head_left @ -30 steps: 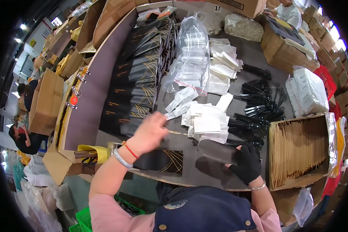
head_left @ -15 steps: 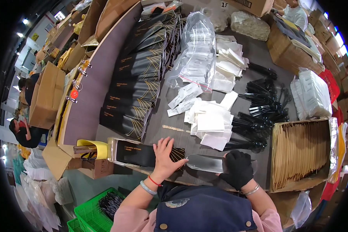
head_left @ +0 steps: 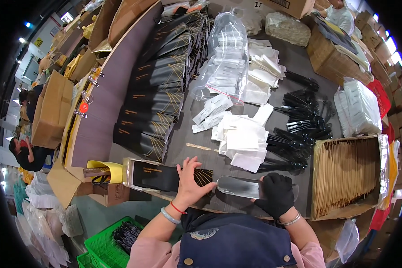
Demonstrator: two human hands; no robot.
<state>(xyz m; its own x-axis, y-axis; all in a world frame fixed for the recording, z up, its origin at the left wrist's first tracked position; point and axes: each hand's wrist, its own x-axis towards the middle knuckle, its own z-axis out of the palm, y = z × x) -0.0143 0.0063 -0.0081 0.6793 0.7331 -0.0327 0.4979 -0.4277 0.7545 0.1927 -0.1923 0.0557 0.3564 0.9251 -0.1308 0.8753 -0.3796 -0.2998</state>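
And here's the left hand (head_left: 190,184), bare, fingers spread loosely above or upon a black pouch (head_left: 158,177) at the near edge of the surface (head_left: 230,204), gripping nothing, its thumb right up by the tip of a translucent curved tool (head_left: 237,186); whether they touch, I can't tell! Over to the right hand (head_left: 276,194), in a black glove (fingerless, by the look of it), and that one's wrapped firmly around the tool near its right end. So the tool lies crosswise, just right of the pouch, both close to the person's body. Just beyond, a loose heap of white packets (head_left: 243,138), with black plastic cutlery (head_left: 301,118) bunched on its right. Further right, a carton (head_left: 383,166) packed with wooden sticks (head_left: 346,174). And up the left side, look, a long overlapping row of black pouches (head_left: 152,100)!
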